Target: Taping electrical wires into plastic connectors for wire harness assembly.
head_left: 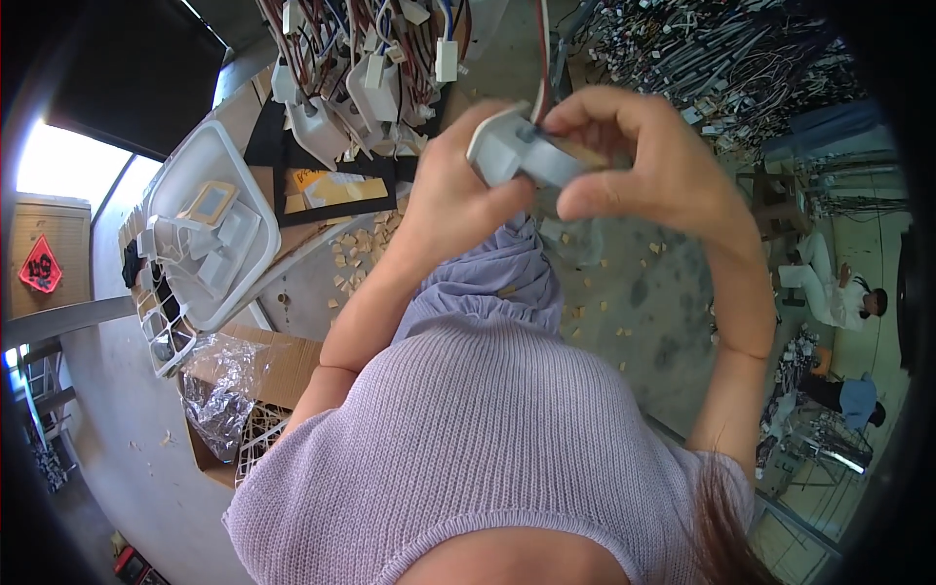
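Observation:
My left hand (453, 190) is closed around a white plastic housing (499, 151) with a flared rim, held up in front of my body. A smooth light-grey band-shaped piece (554, 163) adjoins the housing on its right; whether the two are joined, I cannot tell. The curved fingers and thumb of my right hand (648, 161) close on this grey piece from the right. Reddish-brown wires (543, 54) run upward from beside the right fingertips. Part of the housing is hidden by my left fingers.
Similar white housings (317, 132) hang among bundled wires ahead. A white basin (213, 283) with plastic parts stands left, above an open cardboard box (283, 366). A large wire heap (731, 63) lies far right. Two people, one in white (829, 288), are at the right.

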Demonstrator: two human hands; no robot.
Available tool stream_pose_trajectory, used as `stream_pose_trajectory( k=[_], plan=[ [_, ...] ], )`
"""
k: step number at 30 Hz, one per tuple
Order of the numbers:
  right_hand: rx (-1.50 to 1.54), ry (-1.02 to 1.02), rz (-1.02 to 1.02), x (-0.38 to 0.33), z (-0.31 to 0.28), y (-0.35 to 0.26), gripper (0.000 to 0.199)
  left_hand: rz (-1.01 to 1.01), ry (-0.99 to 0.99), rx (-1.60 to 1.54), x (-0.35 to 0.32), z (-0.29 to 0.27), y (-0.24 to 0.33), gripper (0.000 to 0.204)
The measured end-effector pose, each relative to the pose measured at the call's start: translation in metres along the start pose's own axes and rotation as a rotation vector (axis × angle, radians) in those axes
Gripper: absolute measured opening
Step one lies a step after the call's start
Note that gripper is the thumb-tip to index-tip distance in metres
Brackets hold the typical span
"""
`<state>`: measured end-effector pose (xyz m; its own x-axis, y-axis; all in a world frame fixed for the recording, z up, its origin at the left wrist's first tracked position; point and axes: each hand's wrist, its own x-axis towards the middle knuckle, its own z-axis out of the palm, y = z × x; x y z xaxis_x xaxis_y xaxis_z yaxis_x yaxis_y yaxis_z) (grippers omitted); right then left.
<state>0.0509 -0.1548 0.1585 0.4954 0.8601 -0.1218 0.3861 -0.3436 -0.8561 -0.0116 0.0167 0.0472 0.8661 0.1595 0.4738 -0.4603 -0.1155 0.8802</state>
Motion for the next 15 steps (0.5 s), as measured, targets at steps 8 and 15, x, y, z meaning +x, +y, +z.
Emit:
stream_pose_trajectory(
  k=[8, 15],
  plan=[
    [0.218, 0.072, -0.232, 0.022, -0.027, 0.027, 0.093, -0.608, -0.816, -1.218, 0.002, -0.002, 0.021, 0.055],
    [0.321, -0.480, -0.791, 0.085, -0.004, 0.032, 0.079, -0.717, -1.240, -1.924, -0.011, 0.017, 0.014, 0.069]
  ],
)
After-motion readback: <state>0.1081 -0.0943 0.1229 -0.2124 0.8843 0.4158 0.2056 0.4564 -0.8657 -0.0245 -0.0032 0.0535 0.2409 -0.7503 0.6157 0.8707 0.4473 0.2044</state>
